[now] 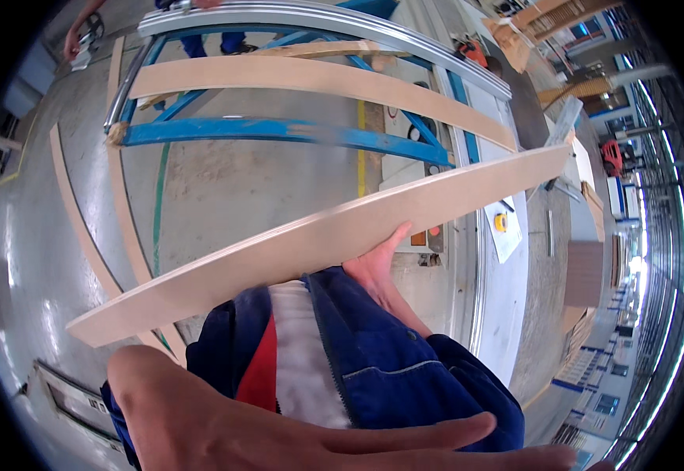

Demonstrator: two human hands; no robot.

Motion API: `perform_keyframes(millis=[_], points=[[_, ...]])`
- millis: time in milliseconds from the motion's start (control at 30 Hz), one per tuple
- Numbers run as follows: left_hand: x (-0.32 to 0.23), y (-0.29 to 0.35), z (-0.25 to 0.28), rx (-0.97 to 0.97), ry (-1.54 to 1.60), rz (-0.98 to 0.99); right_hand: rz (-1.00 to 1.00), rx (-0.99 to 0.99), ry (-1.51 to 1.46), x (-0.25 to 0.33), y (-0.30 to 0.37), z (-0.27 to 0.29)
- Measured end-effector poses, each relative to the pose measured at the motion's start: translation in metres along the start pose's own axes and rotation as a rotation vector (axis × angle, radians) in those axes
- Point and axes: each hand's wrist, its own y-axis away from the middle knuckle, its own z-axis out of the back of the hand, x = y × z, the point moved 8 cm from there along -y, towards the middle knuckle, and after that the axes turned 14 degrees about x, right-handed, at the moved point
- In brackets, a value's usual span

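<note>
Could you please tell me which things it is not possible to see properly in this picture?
All in the head view:
Left hand: partly cut off by the bottom edge.
Right hand: most fingers hidden by the long board.
Co-worker beyond the blue frame: upper body cut off at the top.
White sheet: any marks too small to read.

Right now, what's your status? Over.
Right-hand grip: closed on long pale board. Left-hand grip: open, nothing seen in it. Blue frame stands beyond the board.

The board is smooth wood; the jacket, cloth
</note>
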Motion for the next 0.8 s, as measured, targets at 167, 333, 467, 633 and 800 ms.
perform_keyframes(millis=[167, 333, 467, 633, 800], points=[[0.024, -0.003, 0.01, -0.02, -0.005, 0.041, 0.037, -0.011, -0.042, 0.008, 0.005, -0.011], [0.067, 0.025, 0.02, -0.173, -0.186, 0.385, 0.058, 0.062, -0.069, 0.007, 0.001, -0.022], [0.15, 0.057, 0.007, -0.117, -0.384, 0.913, 0.054, 0.119, -0.115, 0.016, -0.006, -0.019], [0.225, 0.089, -0.026, 0.008, -0.436, 1.229, 0.015, 0.265, -0.071, 0.009, -0.019, -0.031], [0.279, 0.086, -0.036, -0.117, -0.533, 1.355, -0.147, 0.254, -0.009, -0.008, -0.026, -0.022]])
